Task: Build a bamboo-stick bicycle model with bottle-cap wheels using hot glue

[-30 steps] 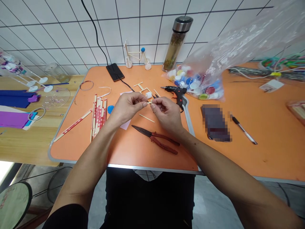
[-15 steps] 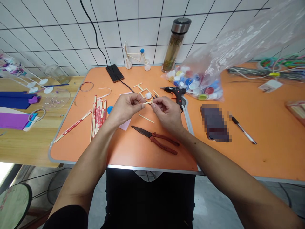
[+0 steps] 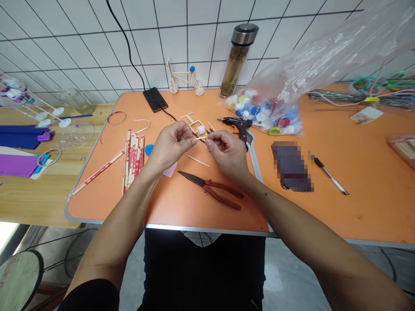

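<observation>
Between thumb and fingers, my left hand (image 3: 171,144) pinches a short wooden stick (image 3: 200,138) that points right. My right hand (image 3: 229,152) is closed at the stick's other end, holding a small upright stick piece (image 3: 206,136) against it; whether the two are joined I cannot tell. Just beyond my fingertips lies a small frame of sticks (image 3: 189,119) with a white cap (image 3: 201,129). A loose stick (image 3: 198,161) rests below my hands, and red-handled long-nose pliers (image 3: 207,185) lie nearer the table's front edge.
A black glue gun (image 3: 238,124) lies right of my hands, before a bag of bottle caps (image 3: 259,112). Paper-wrapped chopsticks (image 3: 132,155) lie left. Behind stand a glass bottle (image 3: 235,65) and a stick model (image 3: 183,77). A phone (image 3: 292,166) and pen (image 3: 330,175) lie right.
</observation>
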Action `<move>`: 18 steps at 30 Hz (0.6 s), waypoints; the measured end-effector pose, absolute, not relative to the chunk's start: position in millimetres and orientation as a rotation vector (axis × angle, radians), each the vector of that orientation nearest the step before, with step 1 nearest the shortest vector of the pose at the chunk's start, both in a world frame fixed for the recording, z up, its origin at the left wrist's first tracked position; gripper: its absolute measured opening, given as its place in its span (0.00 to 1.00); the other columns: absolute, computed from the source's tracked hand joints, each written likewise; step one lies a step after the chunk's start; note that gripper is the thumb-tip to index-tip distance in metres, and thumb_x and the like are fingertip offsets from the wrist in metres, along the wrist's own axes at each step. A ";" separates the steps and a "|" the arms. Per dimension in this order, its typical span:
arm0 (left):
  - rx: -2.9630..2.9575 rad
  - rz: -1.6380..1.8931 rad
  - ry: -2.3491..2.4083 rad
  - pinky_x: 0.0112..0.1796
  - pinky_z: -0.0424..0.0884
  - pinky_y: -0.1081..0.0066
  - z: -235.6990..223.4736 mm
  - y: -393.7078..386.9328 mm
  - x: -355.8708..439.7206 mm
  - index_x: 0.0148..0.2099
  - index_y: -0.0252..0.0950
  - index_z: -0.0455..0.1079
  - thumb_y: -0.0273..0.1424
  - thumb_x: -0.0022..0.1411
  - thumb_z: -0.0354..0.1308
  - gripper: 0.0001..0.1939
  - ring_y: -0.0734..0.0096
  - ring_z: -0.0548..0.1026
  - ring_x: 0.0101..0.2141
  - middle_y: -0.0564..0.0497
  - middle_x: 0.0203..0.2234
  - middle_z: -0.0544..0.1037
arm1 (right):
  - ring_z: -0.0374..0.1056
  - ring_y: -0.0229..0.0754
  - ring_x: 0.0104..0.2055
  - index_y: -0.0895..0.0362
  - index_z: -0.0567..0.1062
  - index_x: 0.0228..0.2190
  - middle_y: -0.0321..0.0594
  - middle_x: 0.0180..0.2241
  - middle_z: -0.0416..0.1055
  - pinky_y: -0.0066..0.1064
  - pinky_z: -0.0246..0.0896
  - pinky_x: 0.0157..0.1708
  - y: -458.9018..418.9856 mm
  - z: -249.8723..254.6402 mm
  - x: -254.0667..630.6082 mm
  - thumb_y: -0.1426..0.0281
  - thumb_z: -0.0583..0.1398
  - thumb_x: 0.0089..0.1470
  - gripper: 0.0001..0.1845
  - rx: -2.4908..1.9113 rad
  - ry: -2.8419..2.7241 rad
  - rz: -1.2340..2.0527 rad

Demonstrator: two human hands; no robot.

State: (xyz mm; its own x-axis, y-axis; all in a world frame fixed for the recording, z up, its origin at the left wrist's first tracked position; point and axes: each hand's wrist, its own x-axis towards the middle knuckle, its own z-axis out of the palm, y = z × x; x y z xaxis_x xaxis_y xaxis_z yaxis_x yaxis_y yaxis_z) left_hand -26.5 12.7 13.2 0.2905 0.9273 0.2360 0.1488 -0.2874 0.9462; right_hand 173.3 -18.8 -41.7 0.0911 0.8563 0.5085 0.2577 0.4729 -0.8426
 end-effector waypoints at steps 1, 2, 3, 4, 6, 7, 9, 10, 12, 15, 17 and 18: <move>1.659 1.108 0.990 0.30 0.64 0.71 12.1 13.4 -26.4 0.33 0.39 0.71 0.27 0.54 0.72 0.11 0.74 0.70 0.27 0.55 0.26 0.76 | 0.71 0.40 0.32 0.53 0.82 0.37 0.38 0.35 0.81 0.34 0.67 0.32 -18.7 -41.8 173.3 0.63 0.66 0.65 0.07 -1.042 -1.453 0.594; 1.651 1.121 0.982 0.31 0.65 0.71 11.2 13.9 -26.1 0.34 0.39 0.71 0.26 0.54 0.72 0.12 0.75 0.70 0.28 0.55 0.27 0.76 | 0.71 0.40 0.32 0.53 0.82 0.37 0.38 0.35 0.81 0.34 0.67 0.32 -18.6 -42.0 173.3 0.63 0.66 0.65 0.07 -1.046 -1.454 0.596; 1.641 1.131 0.974 0.32 0.66 0.72 10.5 14.3 -25.8 0.35 0.39 0.71 0.25 0.54 0.72 0.12 0.75 0.71 0.29 0.55 0.28 0.76 | 0.71 0.40 0.32 0.53 0.81 0.37 0.38 0.35 0.81 0.34 0.67 0.32 -18.6 -42.1 173.3 0.62 0.66 0.65 0.08 -1.050 -1.455 0.595; 1.629 1.136 0.966 0.32 0.67 0.72 9.9 14.5 -25.4 0.36 0.39 0.71 0.25 0.53 0.72 0.13 0.75 0.72 0.29 0.55 0.29 0.77 | 0.71 0.40 0.32 0.53 0.81 0.37 0.38 0.35 0.80 0.34 0.67 0.32 -18.6 -42.2 173.3 0.62 0.66 0.65 0.08 -1.055 -1.455 0.594; 1.601 1.135 0.957 0.32 0.67 0.73 9.4 14.7 -24.6 0.39 0.39 0.71 0.24 0.53 0.72 0.15 0.75 0.73 0.30 0.56 0.29 0.77 | 0.71 0.40 0.32 0.53 0.81 0.37 0.38 0.35 0.80 0.34 0.67 0.32 -18.6 -42.4 173.4 0.62 0.66 0.65 0.08 -1.056 -1.457 0.590; 1.589 1.130 0.956 0.31 0.67 0.74 9.2 14.6 -24.3 0.40 0.39 0.71 0.23 0.53 0.72 0.16 0.76 0.73 0.29 0.57 0.29 0.77 | 0.70 0.40 0.32 0.53 0.81 0.37 0.38 0.35 0.80 0.34 0.67 0.32 -18.6 -42.4 173.4 0.62 0.66 0.65 0.07 -1.053 -1.458 0.588; 1.572 1.115 0.958 0.29 0.64 0.74 9.4 14.3 -24.2 0.43 0.40 0.69 0.23 0.54 0.72 0.18 0.77 0.72 0.27 0.58 0.28 0.76 | 0.70 0.40 0.32 0.53 0.81 0.37 0.38 0.35 0.80 0.34 0.68 0.33 -18.6 -42.2 173.4 0.63 0.67 0.66 0.07 -1.038 -1.457 0.588; 1.567 1.107 0.959 0.28 0.63 0.75 9.6 14.0 -24.3 0.43 0.40 0.68 0.23 0.54 0.72 0.19 0.78 0.71 0.26 0.58 0.27 0.76 | 0.70 0.40 0.32 0.53 0.81 0.37 0.38 0.35 0.80 0.34 0.68 0.33 -18.6 -42.0 173.4 0.63 0.66 0.66 0.07 -1.028 -1.457 0.589; 1.553 1.096 0.966 0.26 0.62 0.75 10.2 13.4 -24.9 0.44 0.41 0.66 0.24 0.55 0.74 0.21 0.79 0.70 0.24 0.59 0.27 0.77 | 0.70 0.40 0.32 0.53 0.81 0.37 0.38 0.35 0.80 0.34 0.67 0.33 -18.7 -41.3 173.4 0.64 0.66 0.66 0.06 -1.015 -1.457 0.587; 1.519 1.092 0.984 0.25 0.60 0.75 11.3 12.9 -25.8 0.47 0.43 0.66 0.26 0.54 0.77 0.25 0.79 0.69 0.23 0.60 0.27 0.77 | 0.71 0.40 0.32 0.53 0.81 0.37 0.37 0.35 0.79 0.34 0.67 0.33 -19.1 -40.1 173.4 0.66 0.66 0.65 0.05 -1.019 -1.461 0.589; 1.519 1.092 0.988 0.24 0.59 0.75 11.7 13.0 -26.1 0.49 0.43 0.70 0.27 0.53 0.79 0.26 0.79 0.68 0.22 0.60 0.27 0.77 | 0.71 0.41 0.33 0.53 0.81 0.37 0.38 0.35 0.80 0.34 0.68 0.33 -19.3 -39.8 173.3 0.65 0.66 0.65 0.05 -1.020 -1.457 0.594; 1.535 1.093 0.986 0.25 0.59 0.74 11.8 13.2 -26.1 0.50 0.42 0.72 0.28 0.53 0.79 0.25 0.78 0.68 0.22 0.59 0.27 0.77 | 0.71 0.41 0.33 0.53 0.81 0.36 0.38 0.35 0.80 0.34 0.68 0.33 -19.4 -39.7 173.3 0.65 0.66 0.65 0.05 -1.015 -1.453 0.595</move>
State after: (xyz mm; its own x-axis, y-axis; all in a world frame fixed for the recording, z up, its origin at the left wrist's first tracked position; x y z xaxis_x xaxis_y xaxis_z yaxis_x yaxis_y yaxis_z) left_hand -26.1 13.2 11.8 0.2684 0.9477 0.1726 0.0743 -0.1990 0.9772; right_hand 173.3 -19.4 -39.7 0.0867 0.8504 0.5189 0.2421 0.4873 -0.8390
